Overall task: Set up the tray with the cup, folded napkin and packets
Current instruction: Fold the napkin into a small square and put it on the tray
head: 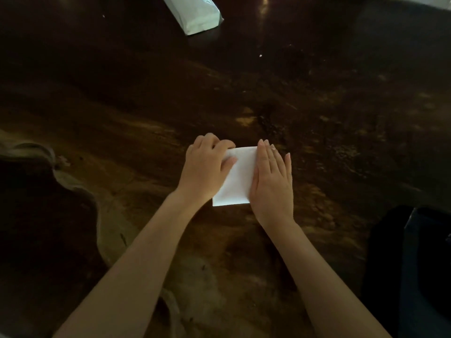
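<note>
A white napkin (238,179), folded into a narrow rectangle, lies flat on the dark wooden table (317,113) in the middle of the view. My left hand (207,167) rests on its left part, fingers curled over the far left corner and thumb pressing on the paper. My right hand (273,181) lies flat with fingers together along the napkin's right edge, pressing it down. No tray, cup or packets are in view.
A white plastic-wrapped pack (195,13) lies at the far edge of the table, top centre. A dark bag or garment (415,264) sits at the near right. A pale curved shape (36,154) shows at the left edge.
</note>
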A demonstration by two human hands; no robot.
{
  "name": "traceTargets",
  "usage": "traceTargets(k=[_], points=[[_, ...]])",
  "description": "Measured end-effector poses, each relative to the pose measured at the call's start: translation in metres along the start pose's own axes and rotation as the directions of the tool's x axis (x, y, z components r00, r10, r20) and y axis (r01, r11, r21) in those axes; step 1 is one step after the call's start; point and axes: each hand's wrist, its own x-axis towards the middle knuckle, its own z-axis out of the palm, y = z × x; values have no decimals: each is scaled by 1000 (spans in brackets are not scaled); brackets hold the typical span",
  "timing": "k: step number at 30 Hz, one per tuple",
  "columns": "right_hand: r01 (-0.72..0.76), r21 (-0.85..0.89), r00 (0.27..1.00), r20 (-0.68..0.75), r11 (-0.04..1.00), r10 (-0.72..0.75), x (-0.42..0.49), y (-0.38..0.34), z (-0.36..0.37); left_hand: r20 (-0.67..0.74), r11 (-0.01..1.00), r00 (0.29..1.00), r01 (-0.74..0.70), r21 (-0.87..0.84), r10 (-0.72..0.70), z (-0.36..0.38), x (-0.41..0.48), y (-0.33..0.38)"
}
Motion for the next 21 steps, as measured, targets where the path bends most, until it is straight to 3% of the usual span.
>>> traceTargets(k=[4, 8, 16, 21], points=[[-26, 142, 1000, 13, 989, 24, 3, -1, -6, 252, 993, 967, 57, -100, -30, -22, 22, 0], [-136, 412, 990, 89, 901, 108, 7, -1, -23, 327, 967, 942, 13, -256, 74, -35, 21, -1], [-239, 580, 970, 181, 779, 163, 21, 4, -50, 225, 885, 960, -45, -464, 167, -37, -5, 9], [-225, 553, 974, 144, 802, 174, 15, 8, -60, 231, 840, 963, 8, -542, 140, -42, -13, 16]])
